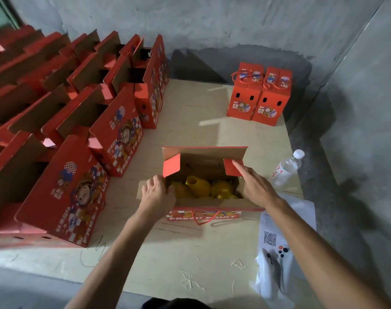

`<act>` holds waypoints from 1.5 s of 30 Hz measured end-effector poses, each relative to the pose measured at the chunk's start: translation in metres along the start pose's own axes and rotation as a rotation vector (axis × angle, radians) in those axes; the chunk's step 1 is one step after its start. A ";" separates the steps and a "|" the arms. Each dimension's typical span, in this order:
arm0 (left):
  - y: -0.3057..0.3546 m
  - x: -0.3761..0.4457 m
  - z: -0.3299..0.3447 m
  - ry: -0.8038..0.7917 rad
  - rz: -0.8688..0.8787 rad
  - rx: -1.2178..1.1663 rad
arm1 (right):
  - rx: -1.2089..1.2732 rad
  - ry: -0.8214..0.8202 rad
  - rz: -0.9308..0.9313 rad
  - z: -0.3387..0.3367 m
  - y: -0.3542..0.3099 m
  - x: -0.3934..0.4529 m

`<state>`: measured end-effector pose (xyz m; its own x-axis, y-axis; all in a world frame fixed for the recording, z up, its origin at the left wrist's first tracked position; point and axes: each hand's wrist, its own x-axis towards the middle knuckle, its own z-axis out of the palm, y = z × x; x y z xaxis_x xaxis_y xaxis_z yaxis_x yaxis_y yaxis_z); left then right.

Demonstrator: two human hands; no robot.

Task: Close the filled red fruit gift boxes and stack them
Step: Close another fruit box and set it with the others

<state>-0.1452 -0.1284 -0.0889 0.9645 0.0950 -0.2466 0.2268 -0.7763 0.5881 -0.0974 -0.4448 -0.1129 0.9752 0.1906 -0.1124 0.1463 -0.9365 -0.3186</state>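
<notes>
Bare concrete walls, pale plywood bench (201, 259) w/ scuffs and pen marks. We're working on the open box (203, 175) at bench centre, directly in front of us; its long axis runs left-right across our view, yellow netted fruit (200, 188) visible inside. Back lid stands up, two red side flaps are raised, front flap lies folded out toward us. Our left hand (157, 195) sits at the box's near-left corner, fingers curled over the cardboard edge there, gripping it as far as we can tell. Our right hand (254, 181) is flat, fingers straight and together, tips touching the right side flap (233, 167), holding nothing. So the flap lies just ahead of and slightly left of the right fingers, hinged on the short right end; we judge a push inward-left and down folds it over the fruit. Left side flap (172, 165) is just beyond the left hand, so that hand's nearer for it. Rows of open boxes (83, 121) fill the left of the bench; two closed boxes (260, 94) stand side by side at back right, likely the stack spot. A water bottle (288, 167) and a printed sheet (277, 228) lie right of the box.
</notes>
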 end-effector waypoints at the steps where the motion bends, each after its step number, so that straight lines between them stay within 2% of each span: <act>1: -0.001 0.008 -0.002 -0.053 0.024 0.041 | 0.100 0.005 0.001 0.003 0.001 -0.001; 5: -0.005 0.034 -0.007 -0.308 0.001 0.204 | 0.186 0.258 -0.020 0.016 0.004 -0.009; 7: -0.008 0.043 -0.008 -0.365 -0.016 0.287 | 0.238 0.345 -0.015 0.021 0.004 -0.009; 9: -0.004 0.049 -0.013 -0.264 0.071 0.287 | 0.245 0.404 0.012 0.021 0.006 -0.004; 11: 0.003 0.054 -0.018 -0.038 0.157 0.243 | 0.201 0.436 0.021 0.020 0.006 0.003; 13: 0.009 0.055 -0.018 0.097 0.189 0.227 | 0.250 0.377 0.013 0.019 0.004 0.005; 15: 0.010 0.056 -0.011 0.150 0.210 0.145 | 0.289 0.340 -0.008 0.020 0.002 0.004; 19: -0.001 0.052 -0.003 0.275 0.163 -0.099 | 0.216 0.482 -0.011 0.020 0.006 0.003; 23: -0.009 0.050 -0.001 0.214 0.390 -0.008 | 0.016 0.571 -0.175 0.022 0.006 0.004; 25: -0.009 0.049 0.002 0.080 0.451 0.142 | -0.057 0.548 -0.217 0.022 0.006 0.006; 27: -0.009 0.050 0.005 -0.022 0.437 0.188 | -0.060 0.474 -0.189 0.023 0.006 0.008; 32: 0.004 0.067 -0.003 -0.103 0.382 0.158 | -0.113 0.331 -0.114 0.017 0.005 0.013; 38: 0.021 0.084 -0.022 -0.192 0.385 0.498 | -0.271 0.190 -0.096 -0.006 -0.009 0.017; 42: 0.030 0.087 -0.027 -0.228 0.377 0.608 | -0.478 0.081 0.149 -0.036 -0.010 0.018; 45: 0.031 0.085 -0.024 -0.220 0.358 0.612 | -0.411 0.114 0.256 -0.049 -0.012 0.014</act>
<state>-0.0527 -0.1293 -0.0732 0.9010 -0.3063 -0.3071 -0.2745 -0.9509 0.1430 -0.0778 -0.4453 -0.0645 0.9970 -0.0728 -0.0278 -0.0695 -0.9919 0.1061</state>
